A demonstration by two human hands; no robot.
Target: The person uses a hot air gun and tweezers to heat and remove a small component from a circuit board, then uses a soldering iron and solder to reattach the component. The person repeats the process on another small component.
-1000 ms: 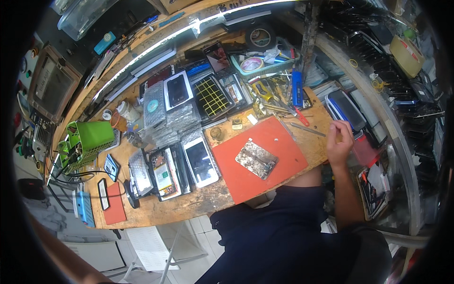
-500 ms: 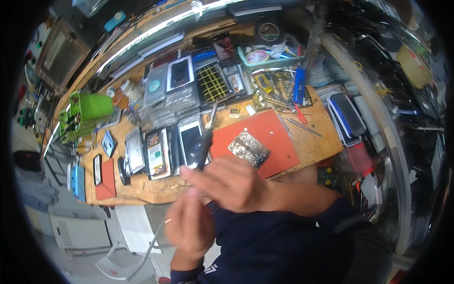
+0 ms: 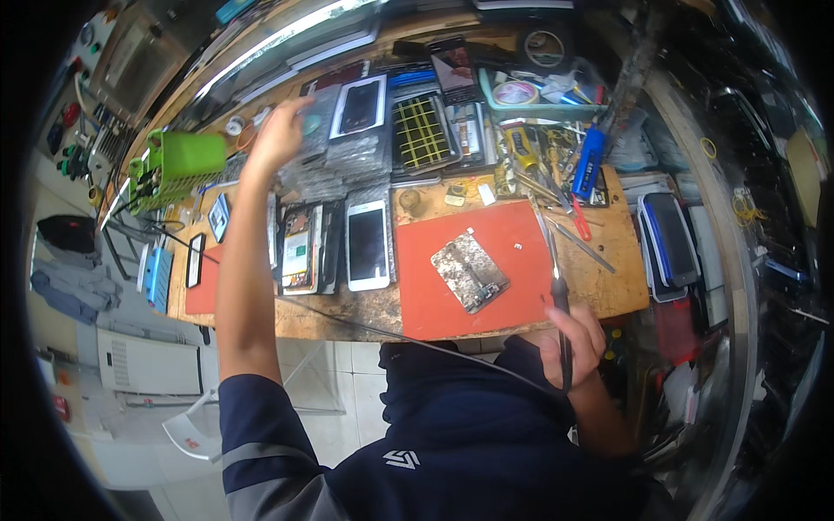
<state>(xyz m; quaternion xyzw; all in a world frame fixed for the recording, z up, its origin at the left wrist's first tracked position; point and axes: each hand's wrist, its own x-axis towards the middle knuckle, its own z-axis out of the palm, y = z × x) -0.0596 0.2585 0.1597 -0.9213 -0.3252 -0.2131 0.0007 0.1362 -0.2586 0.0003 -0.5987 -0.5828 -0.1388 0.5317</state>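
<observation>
My right hand (image 3: 575, 347) is closed around the black handle of a soldering iron (image 3: 563, 308), held upright at the right edge of the red mat (image 3: 426, 300). Its cable runs leftward across the front of the bench. On the mat lies a speckled, silvery metal plate (image 3: 459, 260) with a small dark circuit part at its near end. My left hand (image 3: 280, 137) is stretched far out over the back left, beside a stack of bubble-wrapped packets (image 3: 354, 165). Most of its fingers are hidden behind the hand, and so is whatever lies under it.
A white phone (image 3: 368, 247) and an opened device (image 3: 300, 252) lie left of the mat. Behind are a green basket (image 3: 187, 156), a yellow-gridded panel (image 3: 423, 132) and a teal tray (image 3: 556, 109). Tweezers (image 3: 586, 246) and a blue tool (image 3: 590, 163) lie at the right.
My hands were together in front of the bench and have parted. The left has swung up to the far left; the right has moved right with the soldering iron. The view has shifted somewhat.
</observation>
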